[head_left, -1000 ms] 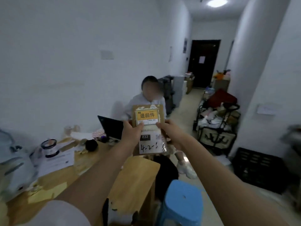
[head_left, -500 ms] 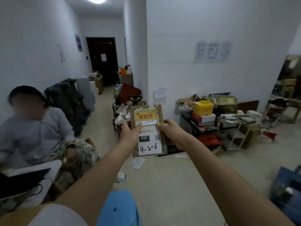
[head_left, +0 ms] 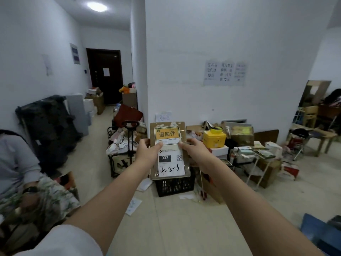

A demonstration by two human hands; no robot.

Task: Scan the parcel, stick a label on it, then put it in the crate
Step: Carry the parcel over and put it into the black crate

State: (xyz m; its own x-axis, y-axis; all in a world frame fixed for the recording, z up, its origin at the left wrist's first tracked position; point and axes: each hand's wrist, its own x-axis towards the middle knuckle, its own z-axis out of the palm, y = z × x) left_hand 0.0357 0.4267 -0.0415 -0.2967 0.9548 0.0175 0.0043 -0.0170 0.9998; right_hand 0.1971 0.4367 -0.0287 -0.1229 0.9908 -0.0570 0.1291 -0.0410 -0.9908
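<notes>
Parcel gripped upright between both hands.

Labelled parcel between both hands, above black crate.

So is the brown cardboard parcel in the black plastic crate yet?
Out: both hands, left hand and right hand, hold parcel above crate.

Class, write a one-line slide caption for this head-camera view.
Both hands, left and right, hold a labelled brown parcel upright above a black crate.
</notes>
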